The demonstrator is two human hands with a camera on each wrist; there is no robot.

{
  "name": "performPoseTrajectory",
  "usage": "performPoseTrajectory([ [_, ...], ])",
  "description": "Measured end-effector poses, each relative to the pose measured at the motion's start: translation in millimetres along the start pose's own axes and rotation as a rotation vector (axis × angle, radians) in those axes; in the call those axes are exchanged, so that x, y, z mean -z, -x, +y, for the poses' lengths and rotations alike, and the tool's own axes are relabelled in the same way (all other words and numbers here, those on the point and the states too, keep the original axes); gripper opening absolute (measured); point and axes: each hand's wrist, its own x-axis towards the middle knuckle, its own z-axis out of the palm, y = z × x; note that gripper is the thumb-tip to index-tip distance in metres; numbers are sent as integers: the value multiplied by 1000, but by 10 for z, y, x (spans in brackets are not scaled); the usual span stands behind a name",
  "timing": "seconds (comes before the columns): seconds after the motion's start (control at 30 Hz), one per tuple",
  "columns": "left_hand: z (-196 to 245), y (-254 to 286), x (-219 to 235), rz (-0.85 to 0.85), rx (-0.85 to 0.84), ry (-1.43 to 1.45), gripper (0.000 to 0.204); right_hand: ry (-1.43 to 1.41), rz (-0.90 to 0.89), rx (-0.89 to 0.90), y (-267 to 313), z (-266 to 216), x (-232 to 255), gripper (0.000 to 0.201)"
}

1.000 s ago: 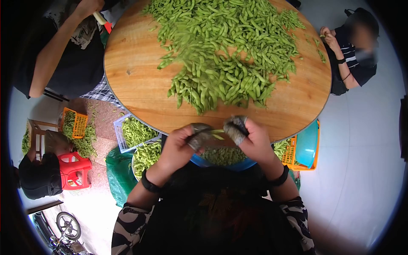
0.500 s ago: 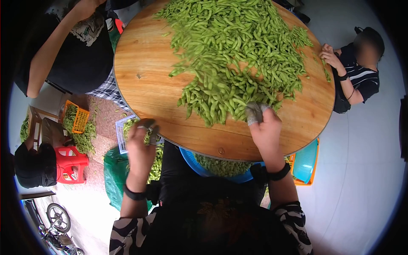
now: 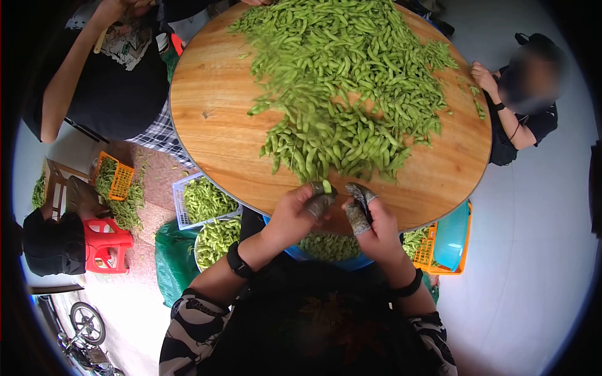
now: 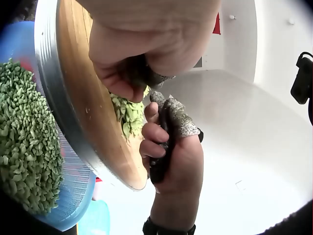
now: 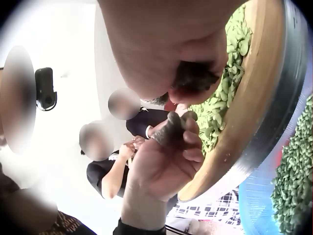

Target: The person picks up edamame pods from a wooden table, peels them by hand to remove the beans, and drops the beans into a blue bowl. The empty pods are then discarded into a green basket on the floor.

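Observation:
Above the near edge of the round wooden table (image 3: 216,147), my left hand (image 3: 295,216) pinches a green bean pod (image 3: 327,186) between thumb and forefinger. A short gap away is my right hand (image 3: 376,222), fingers curled, with no pod visible in it. Grey speckled coverings wrap the thumb and forefinger of both hands. A large heap of bean pods (image 3: 351,69) spreads over the table beyond them. Below the table edge sits a blue basket (image 4: 78,191) of shelled green beans (image 4: 24,142), partly hidden by the hands in the head view.
At the left stand a white crate (image 3: 180,203) of pods, a bowl (image 3: 199,254) of pods, a green sack (image 3: 172,263) and a red stool (image 3: 106,247). An orange crate (image 3: 426,250) is at the right. Other people sit around the table.
My left hand has come from beside the table's left edge to the middle and now holds a pod. The right hand has drawn back from the heap toward it.

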Motion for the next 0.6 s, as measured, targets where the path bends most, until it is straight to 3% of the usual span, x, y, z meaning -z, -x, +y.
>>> performPoseTrajectory([
  [0.03,-18,7,25,-1,5,-4,16,-4,3,-4,11,-46,19,25],
  [0.1,-52,1,54,-135,-182,-189,13,-60,-185,-192,31,-183,86,26],
  [0.3,91,61,-12,-206,11,-152,13,-31,-297,-99,108,-28,139,29],
  [0.43,-21,69,-28,-162,-80,-116,11,-87,-316,-133,108,-9,136,34],
  [0.5,-80,67,39,-24,-637,-892,16,-172,-286,-244,78,-105,120,39],
  [0.6,-51,129,-13,44,-673,-1090,15,-307,-329,-333,44,-41,87,40],
])
